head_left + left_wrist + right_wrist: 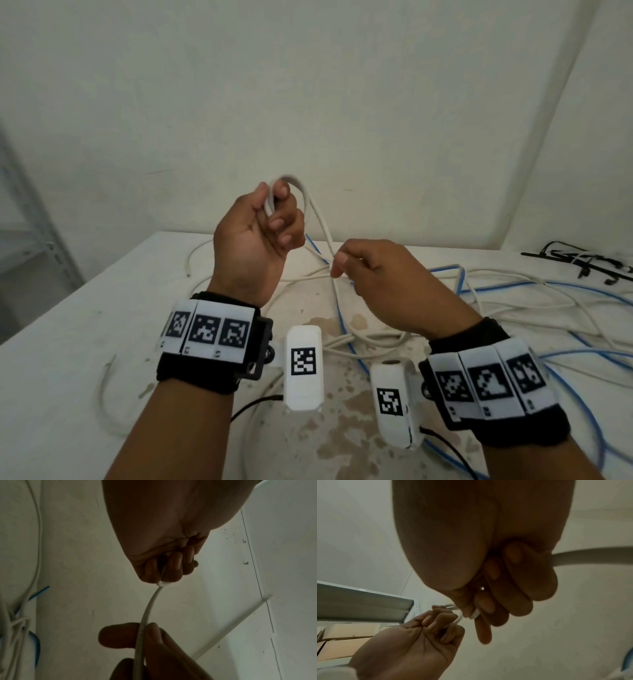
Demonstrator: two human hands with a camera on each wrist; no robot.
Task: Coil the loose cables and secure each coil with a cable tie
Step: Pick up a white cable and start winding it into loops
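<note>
My left hand [270, 216] is raised above the white table [68, 342], with thumb and curled fingers pinching a small loop of white cable [310, 202]. From that loop the cable runs down to my right hand [342, 267], which pinches it between thumb and forefinger, lower and to the right. In the left wrist view the white cable [150, 601] leaves my left hand [164, 573] and passes into the right hand's fingers [154, 632]. The right wrist view shows my right hand [476, 614] gripping the cable, with the left hand [436, 620] beyond it.
Loose white cables [513, 301] and blue cables [582, 346] lie tangled over the table's middle and right. Black cable ties [582, 263] sit at the far right edge. A metal shelf [30, 219] stands to the left. The wall is close behind the table.
</note>
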